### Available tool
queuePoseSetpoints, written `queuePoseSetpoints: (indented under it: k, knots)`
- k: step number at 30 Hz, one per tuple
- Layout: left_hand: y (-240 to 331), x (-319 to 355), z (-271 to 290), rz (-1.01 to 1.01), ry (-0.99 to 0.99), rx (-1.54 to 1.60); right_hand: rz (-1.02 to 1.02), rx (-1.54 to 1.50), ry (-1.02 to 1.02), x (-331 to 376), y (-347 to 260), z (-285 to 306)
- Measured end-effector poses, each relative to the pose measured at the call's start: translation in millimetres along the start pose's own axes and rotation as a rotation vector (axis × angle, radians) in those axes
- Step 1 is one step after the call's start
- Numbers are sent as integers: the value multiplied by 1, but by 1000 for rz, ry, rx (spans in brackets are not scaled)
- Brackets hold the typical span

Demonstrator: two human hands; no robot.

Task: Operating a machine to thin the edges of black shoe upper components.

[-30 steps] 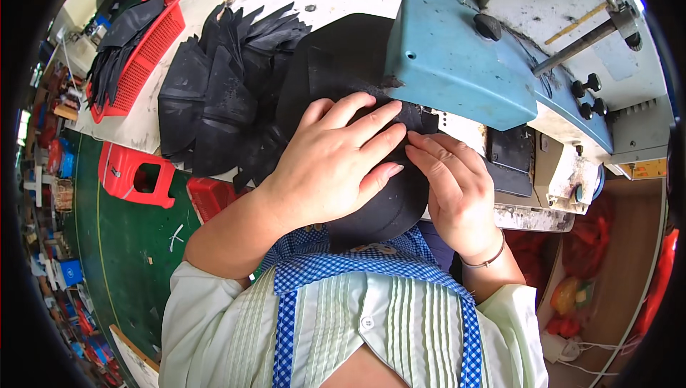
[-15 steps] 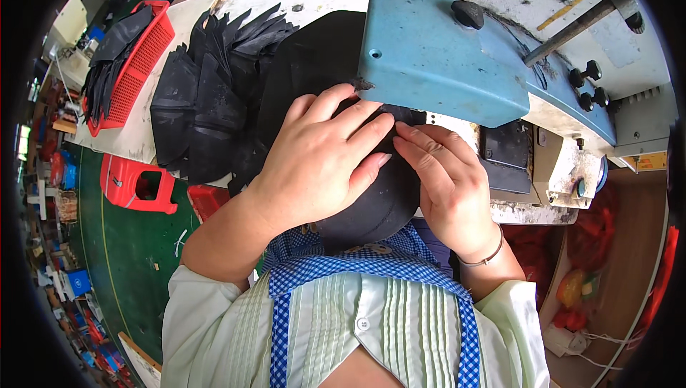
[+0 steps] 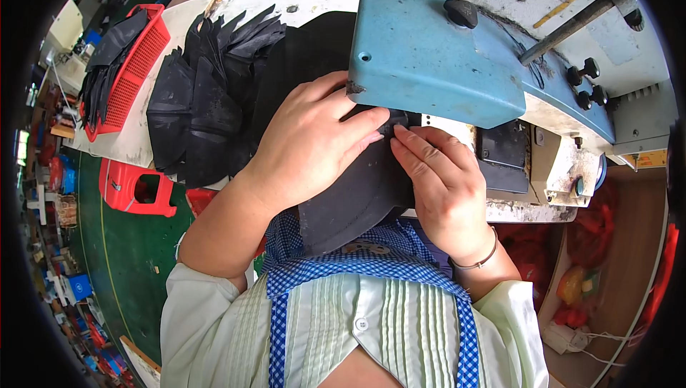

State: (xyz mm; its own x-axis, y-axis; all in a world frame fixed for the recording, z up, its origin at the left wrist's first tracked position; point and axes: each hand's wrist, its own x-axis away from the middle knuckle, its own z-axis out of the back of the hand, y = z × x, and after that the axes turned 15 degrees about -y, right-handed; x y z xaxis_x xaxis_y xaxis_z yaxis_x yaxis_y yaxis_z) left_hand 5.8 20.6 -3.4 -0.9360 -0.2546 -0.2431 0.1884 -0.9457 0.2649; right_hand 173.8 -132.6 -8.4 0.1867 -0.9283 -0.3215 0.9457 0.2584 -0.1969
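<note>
A soft black sheet [image 3: 350,206], perhaps leather or fabric, runs under the head of a blue-covered machine [image 3: 436,52] and droops over the table edge onto my apron. My left hand [image 3: 307,145] bears on the sheet, thumb and forefinger close together at its edge; its other fingertips are hidden beneath the blue cover. Just to the right, my right hand [image 3: 450,191] is closed with its fingertips pinching the same edge. The two hands almost meet in front of the machine's working point, which the cover hides.
Left of the sheet, a fanned pile of black cut pieces [image 3: 207,102] lies on the white table [image 3: 307,2]. Beyond it stands a red basket [image 3: 132,73] of similar pieces. A red stool [image 3: 136,186] is on the green floor; black knobs [image 3: 586,81] stick out on the machine's right.
The sheet's hanging part has swung left and turned, showing a straighter lower edge. My left hand has shifted slightly left with it; the right stays close to its place.
</note>
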Motion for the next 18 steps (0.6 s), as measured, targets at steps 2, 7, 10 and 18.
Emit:
queuePoseSetpoints:
  k: [2,7,10,18]
  knots:
    - [-3,-1,0,-4,-13,0,-4,-4,-5,-1,0,0]
    - [-9,-2,-2,-24,-5,4,-3,7,-16,-3,0,1]
    - [-9,-4,1,-24,-23,2,0,18,-22,-4,0,1]
    - [-13,-6,3,-28,-47,-31,-7,11,-33,-4,0,1]
